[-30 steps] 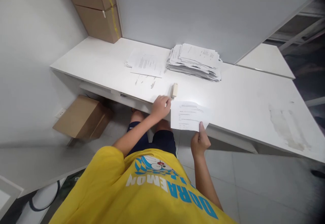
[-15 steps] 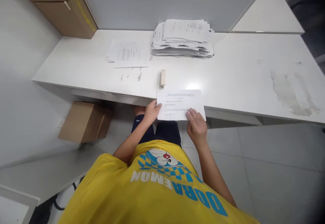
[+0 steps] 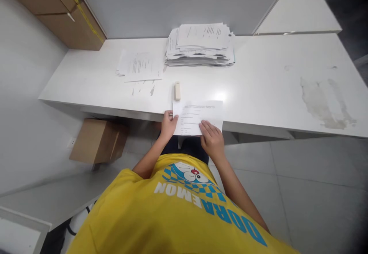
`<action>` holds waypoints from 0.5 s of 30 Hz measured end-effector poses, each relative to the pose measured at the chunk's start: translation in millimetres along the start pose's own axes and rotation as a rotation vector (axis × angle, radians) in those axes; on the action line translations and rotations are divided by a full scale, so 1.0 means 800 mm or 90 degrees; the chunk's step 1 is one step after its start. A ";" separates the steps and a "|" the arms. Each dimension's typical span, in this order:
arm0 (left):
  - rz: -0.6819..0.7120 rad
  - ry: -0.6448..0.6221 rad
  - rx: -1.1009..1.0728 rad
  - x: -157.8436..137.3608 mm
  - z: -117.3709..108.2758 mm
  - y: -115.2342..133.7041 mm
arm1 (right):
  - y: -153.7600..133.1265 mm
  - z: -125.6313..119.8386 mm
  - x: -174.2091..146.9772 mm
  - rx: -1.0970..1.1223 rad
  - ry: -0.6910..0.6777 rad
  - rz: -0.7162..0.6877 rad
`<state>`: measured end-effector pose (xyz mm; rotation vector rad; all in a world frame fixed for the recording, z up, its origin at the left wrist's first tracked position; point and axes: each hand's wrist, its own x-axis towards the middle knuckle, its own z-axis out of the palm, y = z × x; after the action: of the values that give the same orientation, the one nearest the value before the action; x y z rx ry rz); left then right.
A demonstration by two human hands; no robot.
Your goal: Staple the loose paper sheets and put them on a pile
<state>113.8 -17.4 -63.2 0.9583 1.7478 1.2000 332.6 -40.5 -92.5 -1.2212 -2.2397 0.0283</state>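
A printed sheet of paper (image 3: 189,110) lies over the front edge of the white desk, its lower part sticking out past the edge. My left hand (image 3: 169,124) pinches the sheet's left side, thumb on top. On the lower right of the sheet is my right hand (image 3: 212,137), its fingers together over the print and its palm below the paper's edge; the thumb is hard to see. Just beyond the sheet's upper left corner stands a small cream stapler (image 3: 177,91), touched by neither hand.
Behind the stapler, a thick stack of papers (image 3: 199,47) leans near the back panel. A thinner set of printed sheets (image 3: 143,66) lies to its left. Cardboard boxes (image 3: 71,20) stand at the back left, and another box (image 3: 93,141) is below the desk (image 3: 258,81).
The view has shifted slightly, so the desk items appear a little further left. My right hand's fingers lie slightly further in over the sheet. Both hands stay on the paper.
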 end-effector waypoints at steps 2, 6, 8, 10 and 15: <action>0.014 0.018 0.048 0.003 -0.002 0.004 | -0.002 -0.001 0.002 -0.002 -0.017 0.020; 0.052 0.004 0.093 0.003 -0.012 0.009 | -0.012 -0.006 0.010 -0.010 -0.035 0.058; 0.065 0.005 0.091 0.003 -0.015 0.007 | -0.018 -0.010 0.014 -0.016 -0.031 0.071; 0.073 0.008 0.080 0.002 -0.015 0.003 | -0.022 -0.013 0.017 -0.020 -0.030 0.079; 0.152 0.063 0.107 -0.002 -0.018 0.001 | -0.017 -0.012 0.022 -0.046 -0.039 0.086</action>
<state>101.1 -23.6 -58.7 1.2551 1.8745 1.2832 319.9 -37.1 -71.8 -1.4262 -2.2238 0.0366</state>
